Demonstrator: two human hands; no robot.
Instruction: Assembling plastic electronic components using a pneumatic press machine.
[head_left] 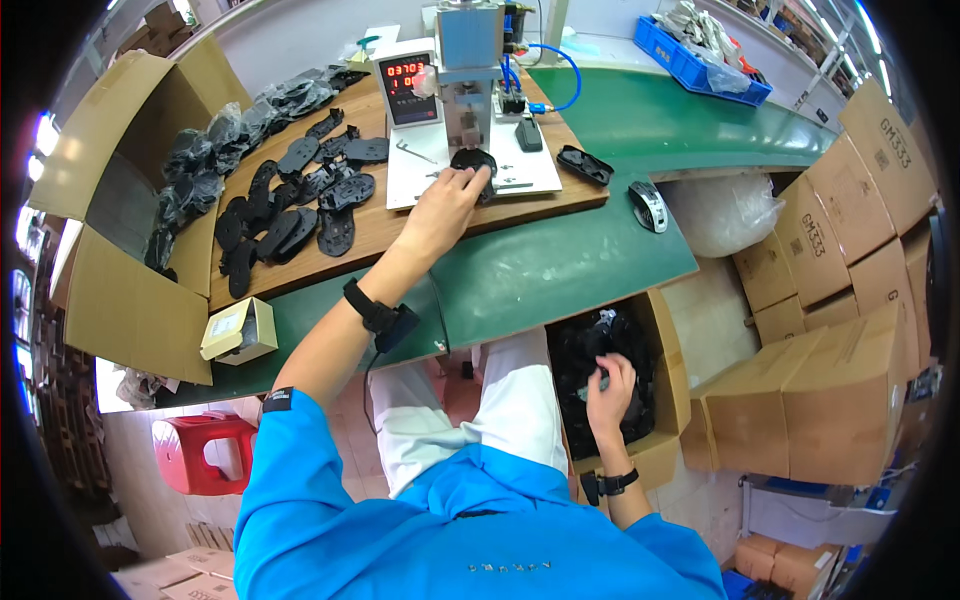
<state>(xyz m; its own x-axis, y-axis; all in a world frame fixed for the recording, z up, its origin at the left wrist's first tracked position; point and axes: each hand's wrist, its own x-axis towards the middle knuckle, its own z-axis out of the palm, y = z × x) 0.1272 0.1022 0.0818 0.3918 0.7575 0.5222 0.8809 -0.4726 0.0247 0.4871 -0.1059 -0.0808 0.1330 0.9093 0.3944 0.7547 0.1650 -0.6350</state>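
My left hand (448, 208) has its fingers closed on a black plastic mouse shell (473, 160), which lies on the white base plate (400, 190) under the head of a bench press (467, 100). My fingers partly cover the shell. Low on the right, my right hand (611, 392) hangs over an open carton (672, 350) filled with black parts. Its fingers are bent and a little apart, and I make out nothing held in them. Loose black shells (290, 225) lie in a heap on the wooden board (375, 225), left of the press.
Bagged dark parts (200, 150) spill from an open carton (120, 150) at left. A small yellow box (245, 332) sits at the table edge. Right of the press are a black shell (585, 165) and a computer mouse (648, 206). Cartons (800, 400) stand stacked at right; a red stool (190, 455) stands at left.
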